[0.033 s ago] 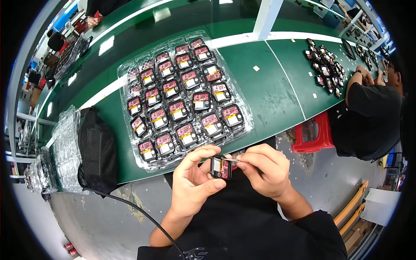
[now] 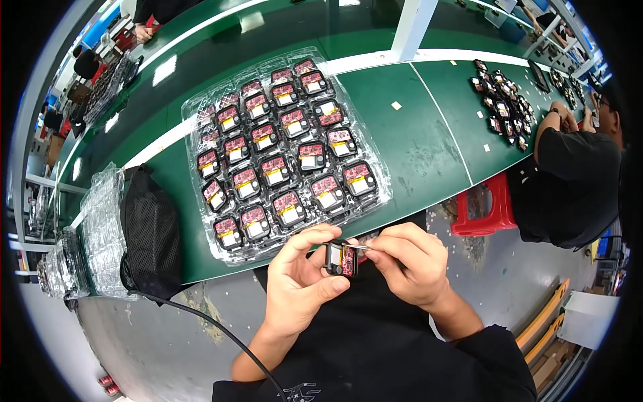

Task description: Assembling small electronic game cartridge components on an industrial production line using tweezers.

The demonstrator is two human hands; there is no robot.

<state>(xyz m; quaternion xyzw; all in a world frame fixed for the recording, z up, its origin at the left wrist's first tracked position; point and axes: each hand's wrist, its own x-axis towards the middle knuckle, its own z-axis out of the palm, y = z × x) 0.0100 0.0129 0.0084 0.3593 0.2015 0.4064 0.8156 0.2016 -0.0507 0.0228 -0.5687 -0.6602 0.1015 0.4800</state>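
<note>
My left hand [image 2: 299, 281] grips a small black watch-like housing [image 2: 333, 267] by its edges, between thumb and fingers. Its open inside faces up and shows a red circuit board beside a pale block with a yellow strip. My right hand [image 2: 410, 260] pinches slim metal tweezers [image 2: 358, 247], whose tip reaches the upper edge of the housing. Exactly what the tip touches is too small to make out. Just beyond my hands, a clear plastic tray [image 2: 385, 191] on the green table holds rows of similar open housings [image 2: 289, 208].
A black mesh bag [image 2: 151, 231] lies left of the tray, next to stacked clear trays [image 2: 102, 231]. A black cable [image 2: 214, 327] runs past my left forearm. Rightward sit a red stool [image 2: 483, 209], a co-worker [image 2: 576, 167] and a pile of housings [image 2: 501, 107]. A white post [image 2: 410, 30] rises behind.
</note>
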